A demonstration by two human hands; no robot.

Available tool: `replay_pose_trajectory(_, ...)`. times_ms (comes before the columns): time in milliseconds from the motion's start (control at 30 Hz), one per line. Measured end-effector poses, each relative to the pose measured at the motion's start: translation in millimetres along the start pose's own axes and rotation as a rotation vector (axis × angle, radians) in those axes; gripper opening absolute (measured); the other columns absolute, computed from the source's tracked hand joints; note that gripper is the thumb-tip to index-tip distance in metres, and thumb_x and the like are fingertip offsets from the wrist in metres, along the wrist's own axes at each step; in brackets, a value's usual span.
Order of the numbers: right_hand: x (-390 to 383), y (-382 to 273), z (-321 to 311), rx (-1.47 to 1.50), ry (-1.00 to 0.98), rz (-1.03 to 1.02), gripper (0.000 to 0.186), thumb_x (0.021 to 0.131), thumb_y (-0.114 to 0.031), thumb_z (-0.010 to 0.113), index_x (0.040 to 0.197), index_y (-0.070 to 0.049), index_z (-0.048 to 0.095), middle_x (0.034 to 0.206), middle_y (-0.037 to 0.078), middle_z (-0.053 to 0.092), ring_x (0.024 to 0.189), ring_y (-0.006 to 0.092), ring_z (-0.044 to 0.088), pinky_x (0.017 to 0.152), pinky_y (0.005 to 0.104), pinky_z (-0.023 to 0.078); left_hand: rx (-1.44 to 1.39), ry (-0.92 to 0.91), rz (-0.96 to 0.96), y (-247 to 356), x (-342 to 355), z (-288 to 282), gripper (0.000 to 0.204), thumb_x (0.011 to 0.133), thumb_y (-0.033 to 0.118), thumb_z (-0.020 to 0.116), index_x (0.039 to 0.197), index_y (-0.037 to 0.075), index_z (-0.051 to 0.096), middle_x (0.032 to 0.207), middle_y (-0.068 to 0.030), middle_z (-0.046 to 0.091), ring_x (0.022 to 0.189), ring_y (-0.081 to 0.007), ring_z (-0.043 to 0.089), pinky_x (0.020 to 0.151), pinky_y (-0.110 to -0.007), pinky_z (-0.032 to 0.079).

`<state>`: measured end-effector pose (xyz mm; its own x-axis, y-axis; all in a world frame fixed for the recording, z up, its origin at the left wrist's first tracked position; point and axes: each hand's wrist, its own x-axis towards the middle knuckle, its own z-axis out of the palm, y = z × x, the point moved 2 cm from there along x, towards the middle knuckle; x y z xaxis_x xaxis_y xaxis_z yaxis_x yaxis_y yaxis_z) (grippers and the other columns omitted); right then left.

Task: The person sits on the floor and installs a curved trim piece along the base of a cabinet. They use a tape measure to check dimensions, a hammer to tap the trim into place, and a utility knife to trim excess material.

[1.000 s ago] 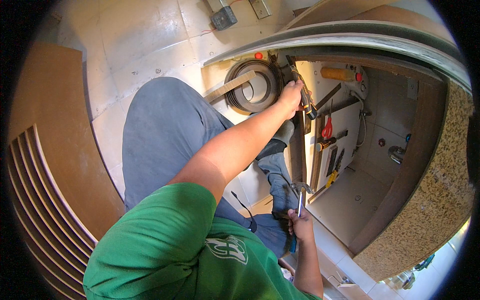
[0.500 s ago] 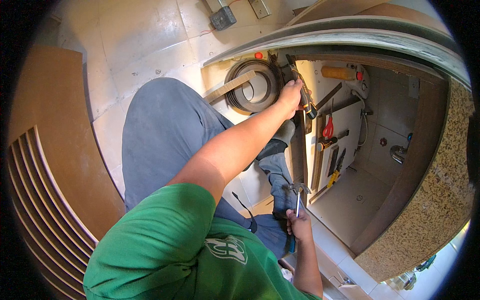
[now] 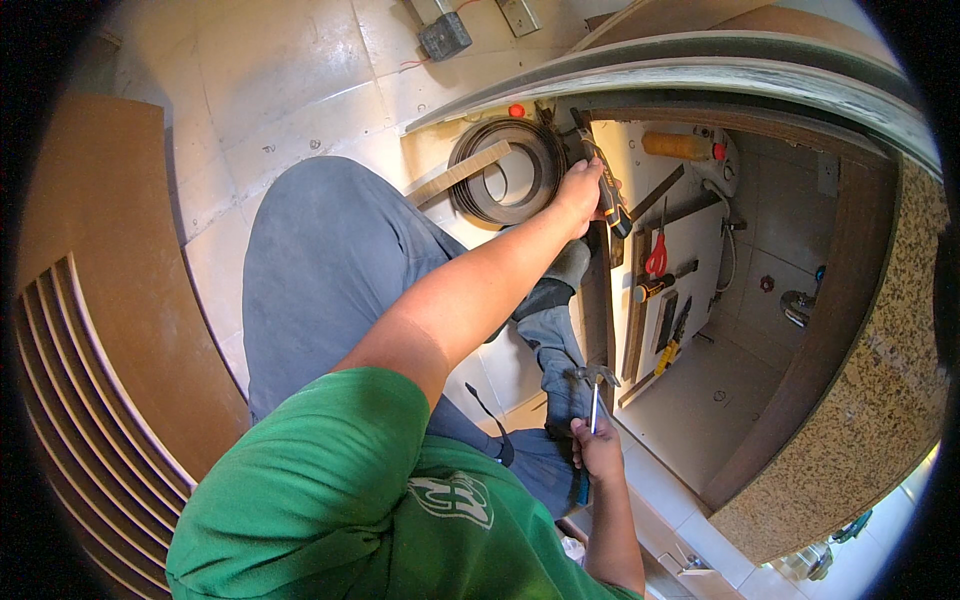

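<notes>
My left hand (image 3: pixel 582 188) reaches far forward and is closed on a dark tool with orange marks (image 3: pixel 607 190), held against the top end of a dark wooden strip (image 3: pixel 601 300) at the edge of a cabinet opening. My right hand (image 3: pixel 598 450) is low and near my body, gripping the handle of a small claw hammer (image 3: pixel 596 378) whose steel head points up beside the strip's lower end. My knee in blue trousers (image 3: pixel 330 260) lies under the left arm.
A coil of dark edge band (image 3: pixel 505 170) with a pale wooden strip (image 3: pixel 455 177) lies on the tiled floor. Inside the cabinet lie red-handled pliers (image 3: pixel 657 255), an orange cylinder (image 3: pixel 680 147) and a yellow-handled tool (image 3: pixel 668 350). Speckled stone countertop (image 3: pixel 860 440) curves right; a slatted wooden panel (image 3: pixel 90 380) stands left.
The hammer in my right hand has shifted slightly upward along the strip. My left hand stays in the same place on the dark tool.
</notes>
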<state>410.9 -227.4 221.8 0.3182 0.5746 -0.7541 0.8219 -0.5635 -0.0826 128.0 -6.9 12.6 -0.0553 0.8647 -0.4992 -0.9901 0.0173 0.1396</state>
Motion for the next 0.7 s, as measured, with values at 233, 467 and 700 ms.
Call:
replay_pose_trajectory(233,-1.4,-2.6,1.0,0.009,-0.005,0.005,0.021,0.098,-0.019,0.066,0.082,-0.008,0.057,0.06,0.001,0.054,0.044,0.0129,0.048,0.039,0.0292,0.037,0.006,0.005,-0.01,1.1,-1.9,1.2,0.032,0.11,0.037,0.034,0.121,0.009,0.045,0.104,-0.014,0.066,0.084,-0.0312,0.071,0.071,-0.049,0.059)
replay_pose_trajectory(467,-0.2,-1.7,2.1,0.005,-0.001,0.001,0.022,0.098,-0.02,0.066,0.082,-0.008,0.058,0.06,0.002,0.054,0.044,0.0131,0.049,0.039,0.029,0.038,-0.021,0.004,-0.014,3.9,-2.7,0.9,0.032,0.11,0.037,0.034,0.123,0.01,0.045,0.104,-0.0134,0.067,0.085,-0.0312,0.071,0.074,-0.049,0.058)
replay_pose_trajectory(700,0.1,-3.2,3.2,-0.006,-0.004,0.005,0.023,0.099,-0.021,0.065,0.081,-0.008,0.058,0.06,0.002,0.053,0.044,0.0133,0.049,0.039,0.0289,0.038,-0.027,-0.004,-0.006,3.1,-1.7,0.9,0.032,0.11,0.036,0.034,0.124,0.009,0.045,0.104,-0.0134,0.067,0.085,-0.0316,0.072,0.075,-0.05,0.059)
